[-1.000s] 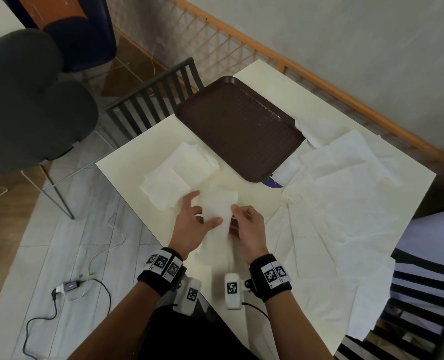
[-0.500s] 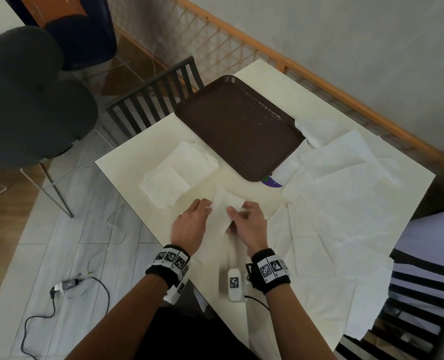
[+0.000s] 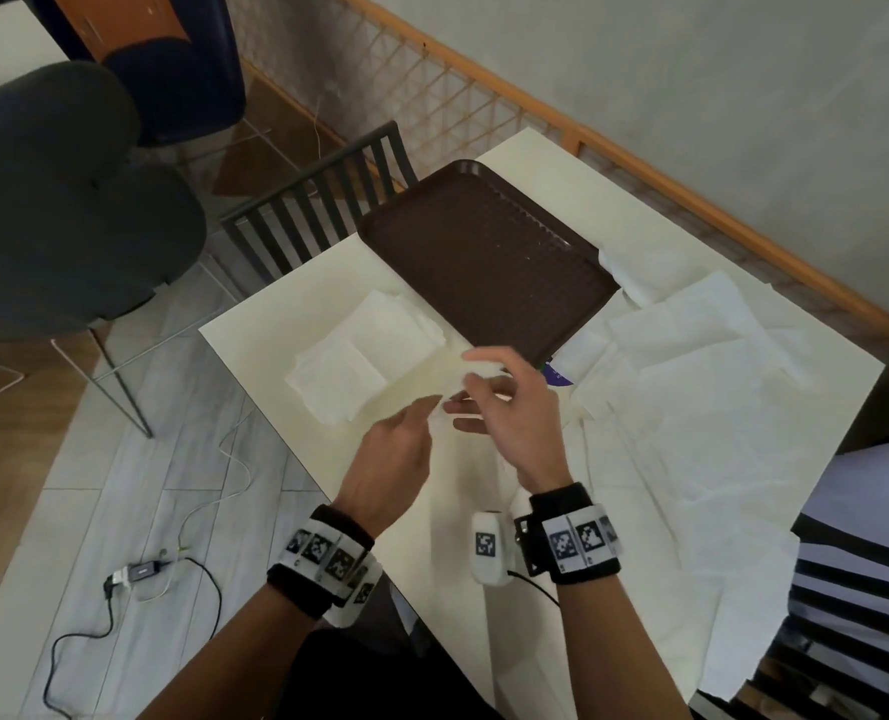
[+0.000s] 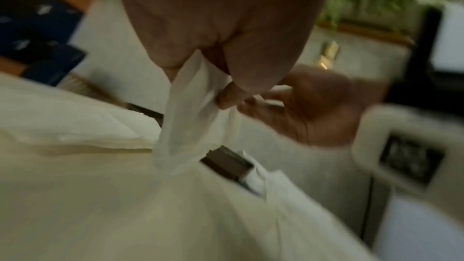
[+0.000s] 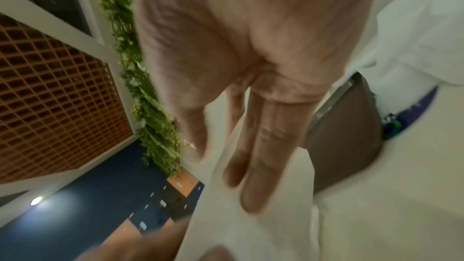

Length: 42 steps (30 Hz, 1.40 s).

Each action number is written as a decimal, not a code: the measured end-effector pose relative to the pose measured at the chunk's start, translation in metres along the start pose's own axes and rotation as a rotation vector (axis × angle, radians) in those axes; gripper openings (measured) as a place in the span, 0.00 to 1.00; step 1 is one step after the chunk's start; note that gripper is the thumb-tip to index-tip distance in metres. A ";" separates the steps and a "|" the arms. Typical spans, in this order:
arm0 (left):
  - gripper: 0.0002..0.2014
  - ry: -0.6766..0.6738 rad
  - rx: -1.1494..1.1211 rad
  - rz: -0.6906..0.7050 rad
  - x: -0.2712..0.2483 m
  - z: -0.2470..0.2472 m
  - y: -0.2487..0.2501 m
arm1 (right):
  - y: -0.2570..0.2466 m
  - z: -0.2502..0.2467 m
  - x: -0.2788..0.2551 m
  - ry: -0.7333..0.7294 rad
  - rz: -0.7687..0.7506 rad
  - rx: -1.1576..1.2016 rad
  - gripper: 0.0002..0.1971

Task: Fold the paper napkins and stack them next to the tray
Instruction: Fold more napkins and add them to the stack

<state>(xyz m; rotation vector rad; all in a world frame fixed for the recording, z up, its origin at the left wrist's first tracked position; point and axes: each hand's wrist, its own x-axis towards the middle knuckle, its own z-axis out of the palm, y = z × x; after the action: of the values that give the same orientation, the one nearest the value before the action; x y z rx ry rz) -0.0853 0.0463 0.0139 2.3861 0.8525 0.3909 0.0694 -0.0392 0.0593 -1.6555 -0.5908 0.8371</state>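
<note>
Both hands are raised just above the cream table (image 3: 276, 350), sharing one white paper napkin (image 4: 185, 118); the left hand (image 3: 395, 454) pinches it between thumb and fingertips, as the left wrist view shows; the right hand (image 3: 510, 407) has its fingers nearly straight along the sheet, and whether its thumb grips is unclear; blur hides the napkin's shape. A stack of folded napkins (image 3: 359, 361) lies just beside the brown tray (image 3: 489, 262), to its left; unfolded napkins (image 3: 691, 397) spread over the table's right side. This looks like mid-fold, or carrying a folded piece; next, likely, square the edges and lay it onto the stack.
</note>
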 end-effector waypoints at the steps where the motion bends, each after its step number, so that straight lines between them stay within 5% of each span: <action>1: 0.20 0.013 -0.086 -0.030 0.005 -0.012 -0.002 | -0.007 -0.004 0.006 -0.061 -0.002 -0.067 0.14; 5: 0.12 0.010 -0.197 -0.095 0.031 -0.064 -0.021 | -0.007 -0.009 0.054 -0.180 -0.072 -0.549 0.24; 9: 0.06 0.019 -0.242 -0.177 0.060 -0.084 -0.059 | -0.010 0.017 0.097 -0.282 -0.007 -0.145 0.08; 11: 0.03 0.038 -0.282 -0.286 0.075 -0.084 -0.082 | -0.010 0.039 0.118 -0.232 0.075 -0.096 0.08; 14: 0.15 0.033 -0.272 -0.437 0.086 -0.074 -0.116 | 0.003 0.073 0.146 -0.090 0.128 -0.350 0.15; 20: 0.15 -0.045 -0.029 -0.403 0.095 -0.053 -0.146 | 0.017 0.102 0.153 0.019 0.220 -0.694 0.25; 25: 0.18 0.091 0.226 -0.292 0.079 -0.051 -0.115 | 0.001 0.046 0.111 0.115 -0.052 -0.820 0.15; 29: 0.10 0.092 0.039 -0.173 0.051 -0.028 -0.061 | 0.004 -0.049 0.060 -0.124 -0.044 -0.927 0.08; 32: 0.04 -0.018 -0.098 -0.131 0.022 0.012 -0.010 | 0.031 -0.107 0.040 -0.360 0.073 -1.108 0.19; 35: 0.19 -0.218 -0.052 -0.170 -0.011 0.071 0.035 | 0.060 -0.133 0.025 -0.454 0.084 -1.242 0.37; 37: 0.27 -0.330 0.075 -0.189 -0.027 0.106 0.056 | 0.070 -0.137 0.021 -0.456 0.031 -1.278 0.32; 40: 0.17 -0.290 0.081 -0.188 -0.039 0.132 0.071 | 0.074 -0.143 0.017 -0.403 -0.043 -1.290 0.15; 42: 0.12 -0.245 -0.041 -0.230 -0.043 0.131 0.072 | 0.079 -0.152 0.010 -0.334 -0.064 -1.228 0.15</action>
<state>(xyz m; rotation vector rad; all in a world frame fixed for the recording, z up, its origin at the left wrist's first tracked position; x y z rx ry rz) -0.0247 -0.0817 -0.0506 2.2095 0.9787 0.0235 0.1904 -0.1436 -0.0025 -2.5576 -1.5952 0.7279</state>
